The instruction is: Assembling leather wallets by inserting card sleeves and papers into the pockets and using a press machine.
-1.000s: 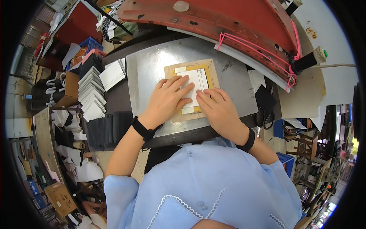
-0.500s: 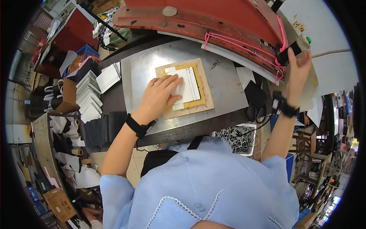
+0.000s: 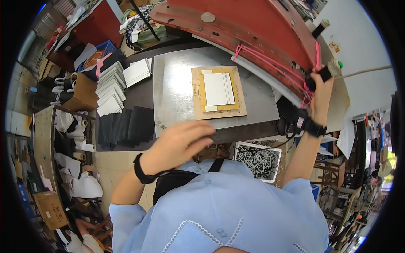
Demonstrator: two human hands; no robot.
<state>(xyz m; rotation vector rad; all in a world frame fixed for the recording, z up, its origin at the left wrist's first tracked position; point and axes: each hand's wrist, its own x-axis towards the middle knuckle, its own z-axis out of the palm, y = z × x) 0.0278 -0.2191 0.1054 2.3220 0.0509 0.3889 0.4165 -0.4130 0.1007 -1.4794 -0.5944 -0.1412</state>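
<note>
A brown board carrying a yellow frame and a white sheet lies on the grey metal plate under the red press head. My left hand hovers at the plate's near edge, fingers curled loosely, holding nothing. My right hand is raised at the right end of the press and grips its black handle, next to pink cords. A black band sits on each wrist.
Stacks of white sheets and black sheets lie left of the plate. A white basket of metal pieces stands below the table edge. Cardboard boxes and piled material crowd the left side.
My left hand has come off the board and drawn back toward me. My right hand, which left the board earlier, stays on the handle at the right of the press.
</note>
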